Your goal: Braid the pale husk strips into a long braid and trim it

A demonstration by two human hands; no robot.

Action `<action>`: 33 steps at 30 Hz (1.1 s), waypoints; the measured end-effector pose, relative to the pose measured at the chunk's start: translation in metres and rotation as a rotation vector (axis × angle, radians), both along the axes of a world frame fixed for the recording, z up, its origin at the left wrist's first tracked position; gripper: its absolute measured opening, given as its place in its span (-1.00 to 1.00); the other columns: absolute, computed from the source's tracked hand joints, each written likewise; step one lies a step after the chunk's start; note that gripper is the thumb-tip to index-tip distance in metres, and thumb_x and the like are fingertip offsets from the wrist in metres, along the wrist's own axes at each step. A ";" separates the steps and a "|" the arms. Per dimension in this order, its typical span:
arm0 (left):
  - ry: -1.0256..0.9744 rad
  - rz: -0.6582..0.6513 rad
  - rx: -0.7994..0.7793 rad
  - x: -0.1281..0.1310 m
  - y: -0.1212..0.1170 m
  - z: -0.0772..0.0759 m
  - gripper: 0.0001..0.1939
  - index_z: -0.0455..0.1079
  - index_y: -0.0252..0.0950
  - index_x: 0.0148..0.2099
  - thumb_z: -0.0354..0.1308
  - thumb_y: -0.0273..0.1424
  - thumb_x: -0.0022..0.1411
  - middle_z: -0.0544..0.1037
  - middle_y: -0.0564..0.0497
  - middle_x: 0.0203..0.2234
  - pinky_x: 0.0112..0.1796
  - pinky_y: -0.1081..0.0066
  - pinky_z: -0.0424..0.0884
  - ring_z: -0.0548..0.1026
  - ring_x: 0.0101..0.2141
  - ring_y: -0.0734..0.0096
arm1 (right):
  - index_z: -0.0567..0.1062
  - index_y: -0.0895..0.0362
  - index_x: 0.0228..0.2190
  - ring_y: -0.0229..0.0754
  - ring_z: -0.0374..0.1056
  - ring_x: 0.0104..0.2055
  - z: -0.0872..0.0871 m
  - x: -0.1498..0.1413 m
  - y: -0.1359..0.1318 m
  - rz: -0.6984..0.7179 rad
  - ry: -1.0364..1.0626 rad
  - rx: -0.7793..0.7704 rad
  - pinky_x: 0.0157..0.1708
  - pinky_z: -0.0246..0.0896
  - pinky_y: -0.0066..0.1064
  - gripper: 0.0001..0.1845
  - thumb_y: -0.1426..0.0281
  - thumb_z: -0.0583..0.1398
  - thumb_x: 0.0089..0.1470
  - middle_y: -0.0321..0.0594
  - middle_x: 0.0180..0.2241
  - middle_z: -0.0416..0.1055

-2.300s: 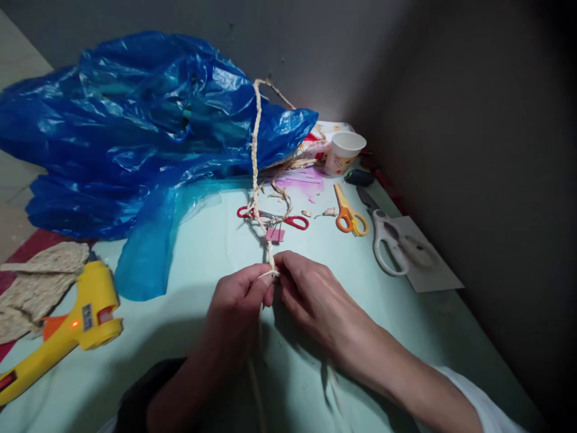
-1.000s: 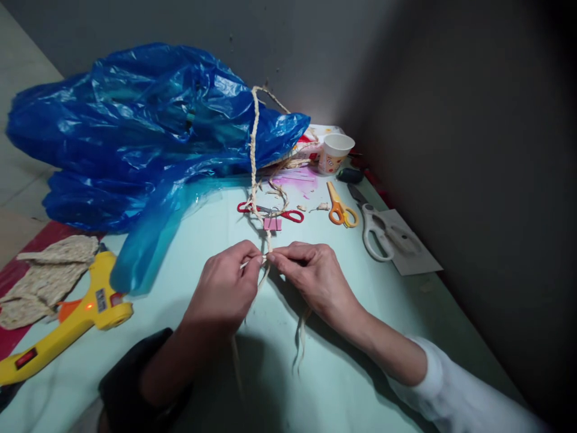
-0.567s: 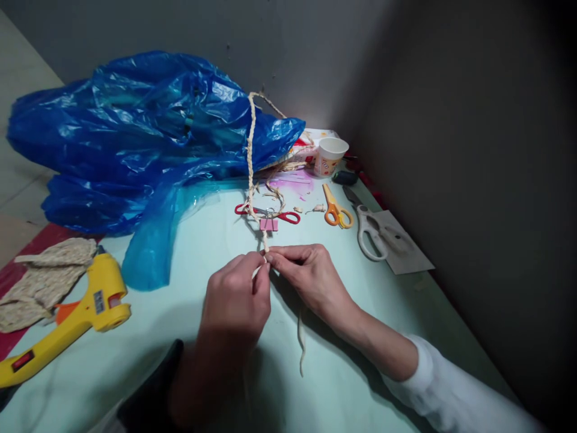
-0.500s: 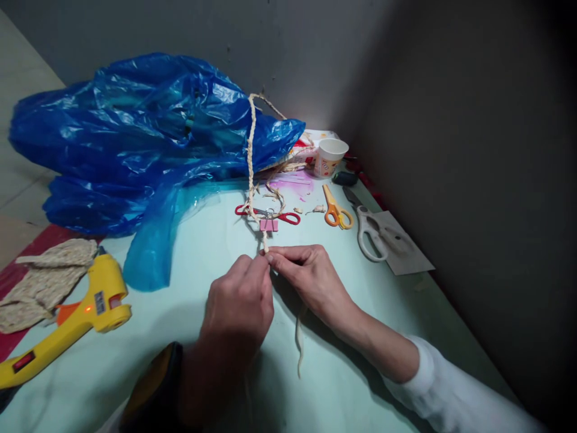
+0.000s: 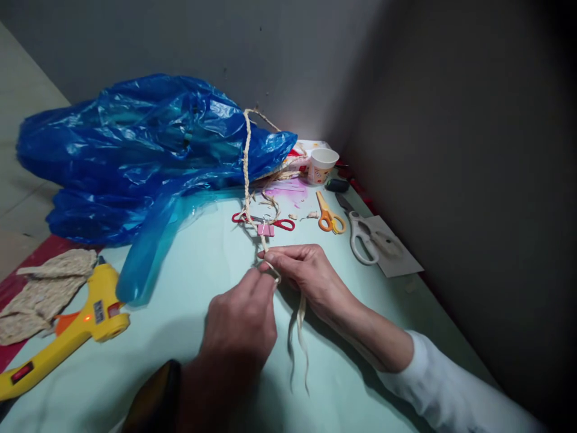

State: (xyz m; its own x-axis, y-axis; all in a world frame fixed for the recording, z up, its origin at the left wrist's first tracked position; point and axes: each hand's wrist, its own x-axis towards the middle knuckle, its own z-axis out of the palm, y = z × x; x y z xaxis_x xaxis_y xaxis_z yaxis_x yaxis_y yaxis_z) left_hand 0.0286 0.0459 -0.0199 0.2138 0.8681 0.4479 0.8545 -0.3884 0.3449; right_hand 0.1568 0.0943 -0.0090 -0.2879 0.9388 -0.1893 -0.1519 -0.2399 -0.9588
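A pale braided cord (image 5: pixel 246 159) comes down from the blue bag to a pink binder clip (image 5: pixel 265 230). Just below the clip, my right hand (image 5: pixel 313 270) pinches the cord's end between thumb and fingers. My left hand (image 5: pixel 241 322) is closed on a thin pale strand (image 5: pixel 278 278) that loops out from the right hand's fingertips; its own fingertips are mostly hidden. Loose strand tails (image 5: pixel 301 328) hang beneath my right hand.
A bulky blue plastic bag (image 5: pixel 130 150) fills the back left. At left lies a yellow glue gun (image 5: pixel 97 310) beside a woven piece (image 5: pixel 49 288). Red scissors (image 5: pixel 285 225), orange scissors (image 5: pixel 331 221), grey-handled scissors (image 5: pixel 363 240), a card (image 5: pixel 401 258) and a paper cup (image 5: pixel 323 165) lie further back.
My left hand has drawn slightly down from the right fingertips, and a strand loop now shows between them. A second tail now shows below my right hand. The view has shifted slightly.
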 end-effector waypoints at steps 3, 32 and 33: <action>-0.400 0.172 -0.172 -0.016 0.011 0.017 -0.82 0.35 -0.23 -0.35 -0.02 -0.36 0.28 0.43 0.08 -0.57 -0.48 0.45 0.26 0.36 -0.55 0.45 | 0.58 0.24 -0.55 -0.36 0.03 -0.57 0.003 0.004 0.003 0.023 -0.071 -0.025 -0.44 -0.01 -0.44 -0.77 0.33 0.26 -0.01 -0.42 -0.74 0.09; -1.297 0.083 -0.978 -0.016 0.050 0.018 -0.88 0.33 -0.37 -0.32 0.21 -0.47 0.09 0.29 0.13 -0.55 -0.69 0.61 -0.16 0.00 -0.69 0.78 | 0.57 0.20 -0.52 -0.31 0.14 -0.57 0.013 0.021 0.015 0.284 -0.735 0.388 -0.51 -0.09 -0.44 -0.60 0.25 0.08 0.18 -0.27 -0.62 0.37; -1.291 0.096 -0.968 -0.016 0.050 0.018 -0.87 0.33 -0.37 -0.31 0.21 -0.46 0.08 0.29 0.13 -0.55 -0.69 0.61 -0.15 -0.01 -0.69 0.78 | 0.56 0.19 -0.48 -0.28 0.18 -0.52 0.014 0.020 0.014 0.209 -0.796 0.443 -0.49 -0.06 -0.43 -0.63 0.24 0.09 0.17 -0.25 -0.57 0.40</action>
State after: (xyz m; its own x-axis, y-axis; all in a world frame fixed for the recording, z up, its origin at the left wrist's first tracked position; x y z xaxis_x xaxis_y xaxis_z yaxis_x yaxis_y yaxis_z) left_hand 0.0125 0.0957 -0.0020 0.0793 0.9048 -0.4183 -0.1782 0.4258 0.8871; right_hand 0.1765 0.1083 0.0047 -0.3982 0.9164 -0.0405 0.5937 0.2238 -0.7729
